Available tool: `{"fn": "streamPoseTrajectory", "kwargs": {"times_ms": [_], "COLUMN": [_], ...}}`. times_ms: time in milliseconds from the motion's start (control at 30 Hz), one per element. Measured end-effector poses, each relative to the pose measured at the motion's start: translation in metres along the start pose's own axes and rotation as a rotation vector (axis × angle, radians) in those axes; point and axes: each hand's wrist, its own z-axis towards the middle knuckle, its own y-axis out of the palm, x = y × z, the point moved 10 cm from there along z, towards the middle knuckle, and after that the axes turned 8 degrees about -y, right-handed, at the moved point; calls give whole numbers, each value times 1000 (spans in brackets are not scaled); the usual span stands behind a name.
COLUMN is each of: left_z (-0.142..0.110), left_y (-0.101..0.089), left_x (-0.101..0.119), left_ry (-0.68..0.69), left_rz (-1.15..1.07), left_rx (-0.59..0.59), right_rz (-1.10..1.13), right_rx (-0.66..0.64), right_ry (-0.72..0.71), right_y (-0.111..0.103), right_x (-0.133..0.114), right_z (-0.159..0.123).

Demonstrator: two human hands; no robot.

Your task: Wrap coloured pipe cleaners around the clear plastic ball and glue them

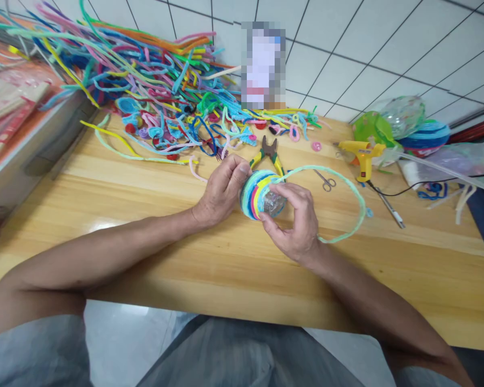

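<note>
My left hand (221,188) is closed round the left side of a clear ball (262,196) wrapped in blue, pink and yellow pipe cleaner rings. My right hand (296,217) grips the ball's bare right end and pinches a pale green pipe cleaner (357,193). That cleaner arcs out to the right over the wooden table (145,215) and curls back behind my right wrist. The ball is held just above the table.
A big heap of coloured pipe cleaners (153,80) covers the back left. Pliers (269,152) and small scissors (326,183) lie behind the ball. A yellow glue gun (361,156) with its cord stands at the right, next to wrapped balls in plastic (403,123).
</note>
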Motion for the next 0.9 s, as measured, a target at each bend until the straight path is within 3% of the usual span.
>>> {"fn": "streamPoseTrajectory", "kwargs": {"times_ms": [400,667,900], "left_z": [-15,-20,-22], "left_y": [7,15,16], "left_x": [48,44,38], "left_ry": [287,288,223], "left_rz": [124,195,97], "left_rx": [-121,-212,-225], "right_rz": [-21,-15,13], "right_rx": [0,-6,2], "right_ry": [2,9,11], "right_y": [0,0,0], "right_x": [0,1,-1], "right_z": [-1,0,0]}}
